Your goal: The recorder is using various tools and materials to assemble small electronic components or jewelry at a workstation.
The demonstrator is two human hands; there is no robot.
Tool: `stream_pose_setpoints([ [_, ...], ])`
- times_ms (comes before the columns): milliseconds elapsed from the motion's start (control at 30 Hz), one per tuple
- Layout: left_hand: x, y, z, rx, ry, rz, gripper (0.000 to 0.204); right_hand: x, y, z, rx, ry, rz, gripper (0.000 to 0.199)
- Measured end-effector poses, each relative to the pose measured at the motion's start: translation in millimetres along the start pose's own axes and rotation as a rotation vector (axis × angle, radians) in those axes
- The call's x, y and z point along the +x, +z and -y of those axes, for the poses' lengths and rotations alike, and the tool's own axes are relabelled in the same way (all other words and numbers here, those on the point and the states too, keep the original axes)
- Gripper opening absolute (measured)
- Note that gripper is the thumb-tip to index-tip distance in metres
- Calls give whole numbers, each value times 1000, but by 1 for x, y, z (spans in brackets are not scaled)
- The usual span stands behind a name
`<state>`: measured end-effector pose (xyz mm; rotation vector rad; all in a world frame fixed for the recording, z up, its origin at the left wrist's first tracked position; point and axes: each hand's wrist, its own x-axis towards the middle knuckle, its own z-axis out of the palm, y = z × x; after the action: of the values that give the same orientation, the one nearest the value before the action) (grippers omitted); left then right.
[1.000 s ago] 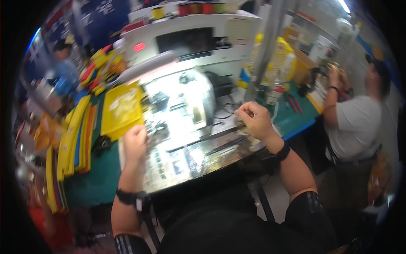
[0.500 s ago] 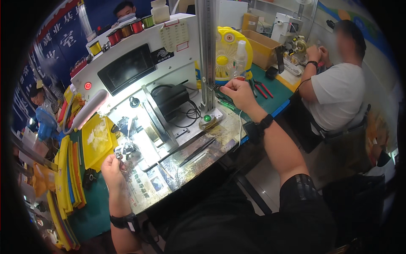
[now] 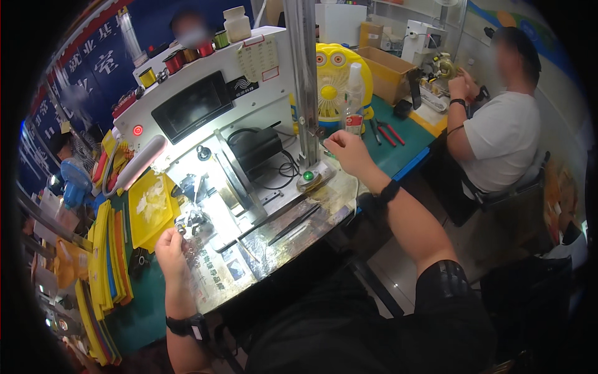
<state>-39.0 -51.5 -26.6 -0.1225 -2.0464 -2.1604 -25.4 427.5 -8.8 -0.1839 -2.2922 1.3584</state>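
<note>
Along the counter's (image 3: 265, 265) near edge, open room is separating the left hand (image 3: 170, 250), curling beside the metal fixture (image 3: 195, 217), from the right hand (image 3: 347, 151), pinching near the upright post (image 3: 303, 81); whether either is holding anything, I cannot tell.

A workshop is indicated by a white bench machine (image 3: 269, 95) with a built-in screen (image 3: 192, 107); coloured spools (image 3: 174, 62) are lined along its top, and red-handled pliers (image 3: 392, 133) are laid to its right.
</note>
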Motion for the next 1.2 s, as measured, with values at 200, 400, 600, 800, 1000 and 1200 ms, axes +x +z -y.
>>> stream_pose_setpoints([
  [200, -16, -19, -2, 278, 80, -75, 18, -67, 6, 63, -181, -585, -292, 30],
  [400, -29, -5, -25, 15, 3, -98, 19, -154, 82, 148, 146, -1217, 518, 34],
  [600, -53, 1, -44, -232, -59, -152, 17, -219, 185, 220, 125, -1560, 640, 32],
  [800, -71, 9, -37, -41, 98, -195, 15, -227, 243, 238, 96, -1800, 683, 22],
  [1000, -89, 19, -20, 782, 702, -164, 10, -225, 245, 257, -2, -1205, 1132, 51],
  [1200, -108, 24, -13, 1202, 942, 395, 16, -223, 251, 270, -231, -829, 1161, 53],
])
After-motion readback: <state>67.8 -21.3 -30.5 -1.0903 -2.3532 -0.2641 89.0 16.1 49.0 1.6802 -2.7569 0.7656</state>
